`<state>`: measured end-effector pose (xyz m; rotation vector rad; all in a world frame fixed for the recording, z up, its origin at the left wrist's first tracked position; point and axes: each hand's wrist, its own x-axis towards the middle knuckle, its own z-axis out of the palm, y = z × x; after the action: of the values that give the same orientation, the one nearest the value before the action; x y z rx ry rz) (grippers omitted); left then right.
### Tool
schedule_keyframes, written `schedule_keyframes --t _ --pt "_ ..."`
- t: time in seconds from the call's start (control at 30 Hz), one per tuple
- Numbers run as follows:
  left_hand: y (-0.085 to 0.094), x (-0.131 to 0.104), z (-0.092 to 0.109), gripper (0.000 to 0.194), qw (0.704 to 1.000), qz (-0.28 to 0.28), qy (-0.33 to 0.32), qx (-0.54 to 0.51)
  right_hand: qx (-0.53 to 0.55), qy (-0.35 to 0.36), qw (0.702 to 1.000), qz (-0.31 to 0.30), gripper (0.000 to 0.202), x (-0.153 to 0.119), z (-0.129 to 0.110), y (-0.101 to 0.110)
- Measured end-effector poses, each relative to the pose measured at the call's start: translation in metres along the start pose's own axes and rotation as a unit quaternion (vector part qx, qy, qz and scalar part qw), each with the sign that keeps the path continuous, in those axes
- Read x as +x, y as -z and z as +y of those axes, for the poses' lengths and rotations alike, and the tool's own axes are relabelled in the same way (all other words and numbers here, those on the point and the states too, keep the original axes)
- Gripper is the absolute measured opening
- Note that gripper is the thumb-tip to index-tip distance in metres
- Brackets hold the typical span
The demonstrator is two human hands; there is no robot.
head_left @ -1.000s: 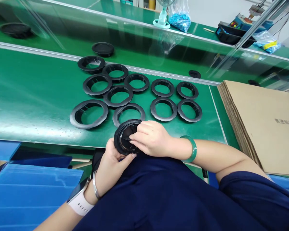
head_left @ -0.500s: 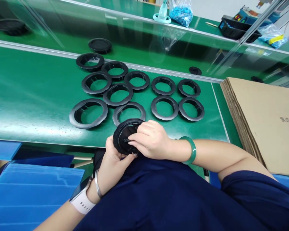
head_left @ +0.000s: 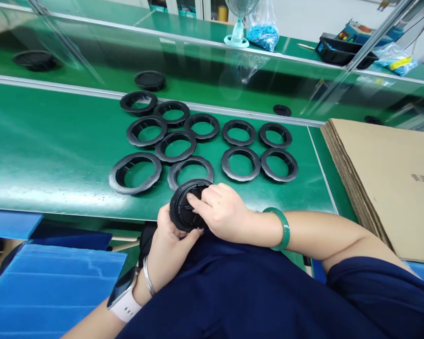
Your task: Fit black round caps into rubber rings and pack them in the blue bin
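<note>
A black round plastic part (head_left: 181, 209) with a thick rim and a recessed inner face is held tilted at the table's front edge. My left hand (head_left: 173, 242) grips its lower left rim, the thumb along the bottom. Across its right side lies my right hand (head_left: 224, 212), fingers curled and thumb pressed on the inner face near the middle. Those curled fingers hide the right part of the face, so I cannot tell if a small piece is under them. Just beyond it rests a black ring (head_left: 191, 162) with a wavy edge, among several similar rings (head_left: 240, 178) on the green table.
A stack of cardboard sheets (head_left: 385, 188) covers the right end of the green table (head_left: 56, 141). Behind a clear panel lie black round parts (head_left: 150, 80). The shelf above holds a fan (head_left: 237, 35), a bag of blue pieces (head_left: 263, 35) and a black bin (head_left: 342, 54). Blue sheets (head_left: 53, 282) sit lower left.
My right thumb has moved up the part's inner face, and its fingers have curled in more from their earlier pinch near the middle. The whole view has shifted slightly.
</note>
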<state>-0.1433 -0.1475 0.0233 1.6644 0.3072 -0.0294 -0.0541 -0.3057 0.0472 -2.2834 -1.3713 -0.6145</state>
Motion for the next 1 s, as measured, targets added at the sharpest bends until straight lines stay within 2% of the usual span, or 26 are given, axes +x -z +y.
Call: schedule_keyframes --t 0.17,0.23,0.3,0.37,0.4,0.53,0.6,0.67,0.77,0.87,0.93,1.0 --pt "-0.001 0.0 -0.003 0.074 1.0 -0.005 0.001 -0.012 0.01 -0.01 0.998 -0.054 0.014 -0.001 0.0 0.0" --pt "-0.002 -0.001 -0.002 0.074 0.998 0.004 0.005 -0.055 0.066 -0.015 0.997 -0.024 0.016 -0.003 0.002 0.002" --pt "-0.003 -0.002 -0.002 0.073 0.995 0.02 -0.003 -0.098 0.138 -0.053 0.988 0.045 0.026 -0.004 0.004 0.005" --pt "-0.002 -0.004 -0.002 0.072 0.992 0.033 -0.02 -0.117 0.212 -0.122 0.965 0.098 0.035 -0.005 0.006 0.005" --pt "-0.002 -0.005 -0.003 0.072 0.992 0.036 -0.024 -0.117 0.253 -0.16 0.948 0.105 0.036 -0.004 0.007 0.005" --pt "0.004 -0.009 -0.006 0.08 0.995 -0.002 -0.005 -0.097 0.41 -0.292 0.863 0.049 0.015 -0.001 0.01 -0.005" --pt "0.007 -0.011 -0.006 0.082 0.995 -0.033 -0.012 -0.096 0.436 -0.328 0.837 0.045 0.012 -0.001 0.01 -0.01" --pt "0.008 -0.011 -0.004 0.074 0.995 -0.036 -0.034 -0.087 0.438 -0.343 0.829 0.053 0.014 0.0 0.01 -0.014" --pt "0.008 -0.009 0.0 0.056 0.998 -0.006 -0.054 -0.033 0.441 -0.367 0.817 0.057 0.017 -0.001 0.009 -0.018" --pt "0.008 -0.006 0.005 0.05 0.998 0.007 -0.064 0.019 0.471 -0.368 0.799 0.058 0.02 -0.002 0.009 -0.017" --pt "0.01 -0.003 0.007 0.048 0.997 0.007 -0.067 0.024 0.524 -0.347 0.777 0.041 0.027 -0.002 0.008 -0.013" --pt "0.012 -0.001 0.007 0.046 0.998 0.006 -0.064 0.021 0.59 -0.321 0.74 0.01 0.036 -0.001 0.005 -0.006"
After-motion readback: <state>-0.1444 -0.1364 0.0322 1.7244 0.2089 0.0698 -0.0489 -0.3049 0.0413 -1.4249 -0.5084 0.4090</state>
